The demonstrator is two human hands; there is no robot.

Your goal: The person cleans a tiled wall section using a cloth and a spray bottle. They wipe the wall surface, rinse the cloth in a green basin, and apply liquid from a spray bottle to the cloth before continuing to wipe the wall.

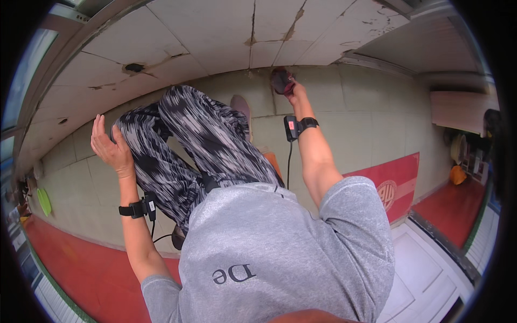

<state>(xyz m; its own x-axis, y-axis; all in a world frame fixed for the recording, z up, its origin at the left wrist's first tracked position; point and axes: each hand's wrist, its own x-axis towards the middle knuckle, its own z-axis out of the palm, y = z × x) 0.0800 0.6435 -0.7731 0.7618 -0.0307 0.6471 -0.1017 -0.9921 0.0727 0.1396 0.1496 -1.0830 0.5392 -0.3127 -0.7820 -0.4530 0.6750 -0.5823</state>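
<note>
My right hand (297, 92) reaches out to the foot of the wall, its fingers wrapped around a dark red, rounded handheld object (279, 80). Blur hides exactly what this object is; it sits low at the joint between the cracked white tiled wall (226, 36) and the tiled floor (355, 97). My left hand (109, 147) is raised beside my knee in patterned trousers (149, 125). Its fingers are extended, the thumb stands apart, and nothing is in it.
A hole (134, 67) and broken patches mark the wall tiles. A red mat (410, 173) lies near a white panelled door (424, 274). At the far left is a green basin (43, 202). Cables (290, 161) hang from both wrist devices. An orange object (273, 161) shows beside my leg.
</note>
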